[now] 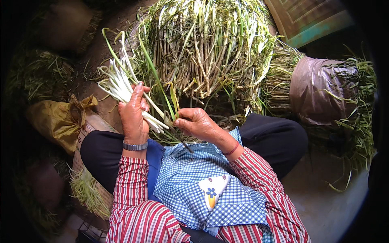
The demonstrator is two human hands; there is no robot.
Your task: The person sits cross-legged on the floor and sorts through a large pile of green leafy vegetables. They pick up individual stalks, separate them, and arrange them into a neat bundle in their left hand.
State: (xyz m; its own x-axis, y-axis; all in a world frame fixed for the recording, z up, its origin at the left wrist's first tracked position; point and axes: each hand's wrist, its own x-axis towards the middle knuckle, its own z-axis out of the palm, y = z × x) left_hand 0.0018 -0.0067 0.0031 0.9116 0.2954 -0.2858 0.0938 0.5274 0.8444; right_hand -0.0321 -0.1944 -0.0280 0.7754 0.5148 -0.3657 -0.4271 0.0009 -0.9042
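Note:
My left hand (135,117) is closed around a bundle of pale peeled stalks (119,83), their cut ends showing below the fist and their thin tips fanning out above it. One longer stalk with a curled green top runs through this hand. Close to its right, my right hand (196,123) pinches a green leaf (156,74) with a yellowed leaf beside it, between thumb and forefinger. A thin dark stem hangs below these fingers over my blue checked apron (194,170). Beyond both hands lies a large heap of unpeeled leafy stalks (209,51).
At the right, more stalks are wrapped in a pinkish plastic sheet (319,88). A tied yellow sack (57,118) lies left of my knee, above a pile of thin pale-green stalks (89,191). A wooden panel (307,15) stands at the top right.

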